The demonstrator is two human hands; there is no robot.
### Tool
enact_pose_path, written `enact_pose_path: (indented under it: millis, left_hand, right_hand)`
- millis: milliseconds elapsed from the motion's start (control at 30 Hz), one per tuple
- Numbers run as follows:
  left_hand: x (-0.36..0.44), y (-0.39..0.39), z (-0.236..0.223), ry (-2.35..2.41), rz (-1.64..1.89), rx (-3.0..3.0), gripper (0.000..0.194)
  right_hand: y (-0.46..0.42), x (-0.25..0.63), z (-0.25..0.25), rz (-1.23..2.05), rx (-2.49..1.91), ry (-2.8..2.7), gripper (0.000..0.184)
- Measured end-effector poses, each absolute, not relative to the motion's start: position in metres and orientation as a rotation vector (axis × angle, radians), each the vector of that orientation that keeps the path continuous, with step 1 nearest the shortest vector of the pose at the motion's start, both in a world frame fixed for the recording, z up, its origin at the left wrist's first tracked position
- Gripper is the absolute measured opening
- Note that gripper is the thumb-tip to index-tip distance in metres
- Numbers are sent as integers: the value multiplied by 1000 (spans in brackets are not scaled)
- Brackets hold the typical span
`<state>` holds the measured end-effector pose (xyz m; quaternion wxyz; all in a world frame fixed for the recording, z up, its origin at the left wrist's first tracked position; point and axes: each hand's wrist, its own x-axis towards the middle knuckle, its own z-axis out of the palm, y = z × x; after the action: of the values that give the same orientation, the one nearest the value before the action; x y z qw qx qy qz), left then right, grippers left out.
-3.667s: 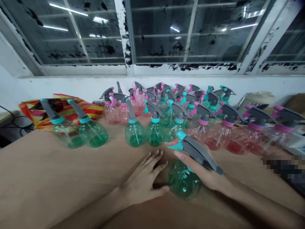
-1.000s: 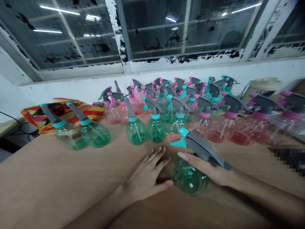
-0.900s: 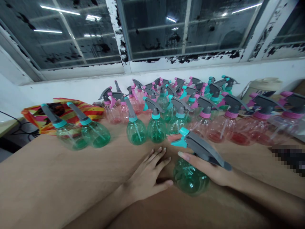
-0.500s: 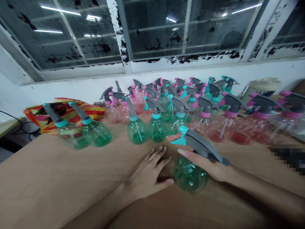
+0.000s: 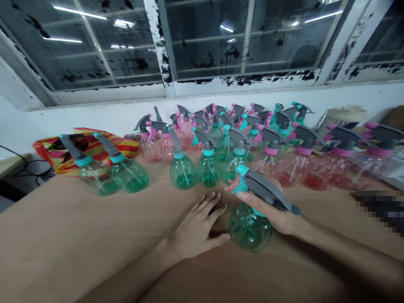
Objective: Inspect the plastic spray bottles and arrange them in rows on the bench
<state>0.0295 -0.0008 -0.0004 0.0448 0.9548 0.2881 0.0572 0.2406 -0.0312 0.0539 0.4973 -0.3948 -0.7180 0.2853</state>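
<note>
My right hand is wrapped round the neck of a green spray bottle with a grey and turquoise trigger head, its thumb along the near side and a fingertip at the turquoise trigger. The bottle leans slightly, and its base is close to the tabletop. Flat on the brown table lies my left hand, fingers spread, its thumb tip beside the bottle and nothing in its grasp. Just beyond my hands stand more green spray bottles with green liquid inside.
Several pink spray bottles stand at the right and back. Two green spray bottles sit at the left, before a striped red and yellow bag. A pale jug is at the back right; a blurred dark object lies at the right edge.
My right thumb has shifted up, baring the turquoise collar beneath it. The trigger now looks closer to the neck. My left hand has stayed put.
</note>
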Motion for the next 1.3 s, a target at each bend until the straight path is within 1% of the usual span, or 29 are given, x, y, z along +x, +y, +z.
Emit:
enact_pose_path:
  millis: [267, 367, 533, 800, 1167, 1300]
  left_hand:
    - [30, 0, -1, 869, 204, 2912, 67]
    - [31, 0, 0, 872, 213, 2911, 67]
    - [30, -1, 1, 874, 199, 2935, 68]
    - [29, 1, 0, 871, 195, 2947, 66]
    - [31, -1, 2, 902, 178, 2924, 77]
    - [31, 0, 1, 898, 210, 2916, 77]
  right_hand:
    - [-38, 236, 59, 662, -1018, -1722, 17]
    - [-35, 234, 61, 734, -1016, -1695, 15]
    - [-26, 232, 59, 860, -971, -1631, 24]
    - [-17, 231, 55, 755, -893, -1662, 26]
    - [-9, 228, 53, 668, -893, -1686, 20]
    - [-10, 227, 53, 654, -892, -1677, 25]
